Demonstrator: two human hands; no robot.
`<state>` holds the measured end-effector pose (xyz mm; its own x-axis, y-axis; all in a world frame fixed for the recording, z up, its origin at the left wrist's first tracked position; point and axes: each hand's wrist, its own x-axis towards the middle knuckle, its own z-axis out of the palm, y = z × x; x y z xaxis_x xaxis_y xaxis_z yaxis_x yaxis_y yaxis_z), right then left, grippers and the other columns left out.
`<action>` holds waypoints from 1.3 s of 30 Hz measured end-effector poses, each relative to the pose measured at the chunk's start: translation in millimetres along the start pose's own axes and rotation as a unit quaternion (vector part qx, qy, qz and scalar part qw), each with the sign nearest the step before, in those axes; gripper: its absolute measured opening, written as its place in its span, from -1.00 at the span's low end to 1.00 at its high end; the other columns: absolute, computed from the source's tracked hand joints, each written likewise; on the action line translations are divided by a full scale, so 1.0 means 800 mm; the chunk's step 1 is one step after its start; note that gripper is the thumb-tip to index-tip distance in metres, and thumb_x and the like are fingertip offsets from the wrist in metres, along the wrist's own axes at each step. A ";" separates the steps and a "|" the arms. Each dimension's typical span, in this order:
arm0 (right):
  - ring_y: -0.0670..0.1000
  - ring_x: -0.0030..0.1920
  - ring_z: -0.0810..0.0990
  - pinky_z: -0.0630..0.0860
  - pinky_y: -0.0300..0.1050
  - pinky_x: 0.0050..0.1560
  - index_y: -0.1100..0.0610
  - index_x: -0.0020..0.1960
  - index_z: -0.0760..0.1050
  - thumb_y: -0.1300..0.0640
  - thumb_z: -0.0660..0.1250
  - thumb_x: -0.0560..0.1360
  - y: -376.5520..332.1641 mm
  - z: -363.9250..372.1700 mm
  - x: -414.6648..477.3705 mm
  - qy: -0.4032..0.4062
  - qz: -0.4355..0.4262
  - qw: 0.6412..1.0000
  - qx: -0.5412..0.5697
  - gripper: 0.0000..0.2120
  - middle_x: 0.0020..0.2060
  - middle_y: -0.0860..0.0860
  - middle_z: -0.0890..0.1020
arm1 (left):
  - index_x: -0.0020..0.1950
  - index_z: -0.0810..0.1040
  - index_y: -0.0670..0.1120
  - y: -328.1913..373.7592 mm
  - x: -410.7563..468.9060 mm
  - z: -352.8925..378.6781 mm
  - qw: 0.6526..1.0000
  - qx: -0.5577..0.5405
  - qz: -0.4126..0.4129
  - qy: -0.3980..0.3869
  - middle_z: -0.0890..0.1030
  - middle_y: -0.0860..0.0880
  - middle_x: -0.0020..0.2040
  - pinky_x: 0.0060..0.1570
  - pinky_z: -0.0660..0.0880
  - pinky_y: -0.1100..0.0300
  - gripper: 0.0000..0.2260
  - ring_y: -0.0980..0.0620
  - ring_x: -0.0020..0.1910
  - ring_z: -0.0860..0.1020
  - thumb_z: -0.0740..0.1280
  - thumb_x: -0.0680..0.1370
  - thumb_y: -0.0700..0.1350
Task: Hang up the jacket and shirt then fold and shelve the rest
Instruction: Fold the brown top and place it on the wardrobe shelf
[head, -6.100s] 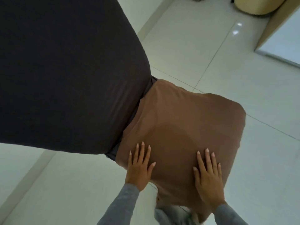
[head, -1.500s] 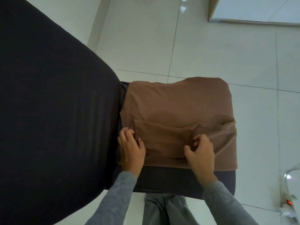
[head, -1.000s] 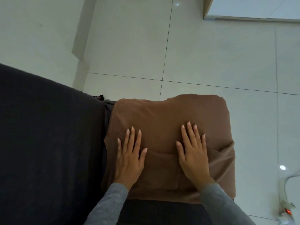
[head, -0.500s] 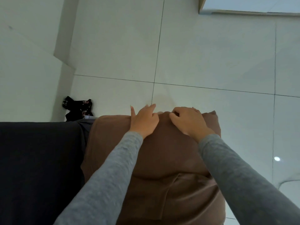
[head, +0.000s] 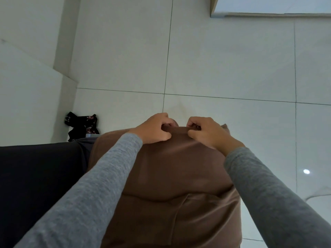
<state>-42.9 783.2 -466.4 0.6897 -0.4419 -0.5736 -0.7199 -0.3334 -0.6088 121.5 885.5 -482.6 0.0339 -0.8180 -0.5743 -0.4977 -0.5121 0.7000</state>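
Both hands are on the brown garment (head: 175,169), at its far edge. The left hand (head: 154,129) has its fingers curled over and pinches the cloth at that edge. The right hand (head: 208,133) does the same just beside it, with a short taut strip of fabric between the two. Neither hand is flat.

The garment lies spread over a raised support that it almost fully covers, so I can't tell what the support is. The garment's near part shows a folded-over layer (head: 179,221) with a crease line running across and one vertical edge.

A black fabric surface (head: 41,176) runs along the garment's left side, touching or overlapping it. A sliver of dark grey cloth (head: 87,142) shows at the junction.

A small dark patterned bundle (head: 82,125) is on the tiled floor (head: 223,59), by the wall (head: 26,86) and beyond the black surface's far edge. A white cabinet base (head: 268,6) is at top right. Grey sleeves (head: 100,176) cover both forearms.
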 end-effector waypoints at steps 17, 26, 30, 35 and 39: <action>0.01 -0.40 0.40 0.20 -0.07 -0.02 0.08 -0.43 0.26 -0.04 0.16 0.47 0.032 0.000 -0.016 0.125 0.036 0.986 -0.108 -0.65 -0.52 -0.04 0.39 | -0.33 0.37 -0.06 0.000 -0.004 -0.010 0.935 0.333 0.082 0.085 0.41 0.05 -0.43 -0.32 0.20 0.25 -0.71 0.07 -0.41 0.36 0.29 0.48 0.08; -0.03 -0.33 0.40 0.19 -0.03 -0.02 0.06 -0.43 0.28 0.05 0.18 0.29 0.063 -0.017 -0.037 0.111 0.152 0.970 -0.152 -0.84 -0.49 -0.09 0.40 | -0.28 0.34 -0.02 -0.015 -0.008 -0.012 0.917 0.387 0.012 0.100 0.38 0.10 -0.41 0.05 0.27 0.19 -0.64 0.06 -0.39 0.33 0.11 0.58 0.20; 0.04 -0.13 0.44 0.19 -0.01 -0.03 0.02 -0.39 0.35 -0.06 0.21 0.41 0.093 -0.009 -0.053 0.155 0.232 0.944 -0.178 -0.75 -0.41 -0.06 0.48 | -0.22 0.37 -0.04 -0.028 -0.010 -0.005 0.929 0.350 -0.006 0.125 0.44 0.06 -0.26 -0.04 0.29 0.18 -0.69 0.03 -0.28 0.39 0.14 0.59 0.13; 0.09 -0.06 0.36 0.21 -0.03 -0.05 0.04 -0.16 0.45 0.12 0.23 0.37 0.103 0.002 -0.062 0.199 0.275 0.929 -0.150 -0.94 -0.27 -0.02 0.50 | -0.11 0.45 -0.11 -0.039 -0.016 -0.006 0.927 0.341 -0.027 0.151 0.48 -0.03 -0.16 -0.11 0.34 0.12 -0.80 -0.06 -0.15 0.48 0.20 0.59 0.00; 0.16 -0.11 0.49 0.36 -0.07 -0.11 0.14 -0.11 0.48 0.25 0.23 0.34 0.109 0.001 -0.071 0.200 0.329 0.920 -0.069 -0.86 -0.18 0.07 0.53 | -0.05 0.51 -0.16 -0.060 -0.032 -0.019 0.927 0.327 -0.100 0.156 0.46 -0.09 -0.09 -0.13 0.31 0.14 -0.91 -0.11 -0.12 0.49 0.23 0.50 -0.23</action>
<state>-144.7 779.6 -487.4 0.0367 -0.8486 -0.5278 -0.9936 0.0254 -0.1099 157.5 927.1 -494.8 0.3801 -0.8124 -0.4423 -0.8698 -0.4765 0.1278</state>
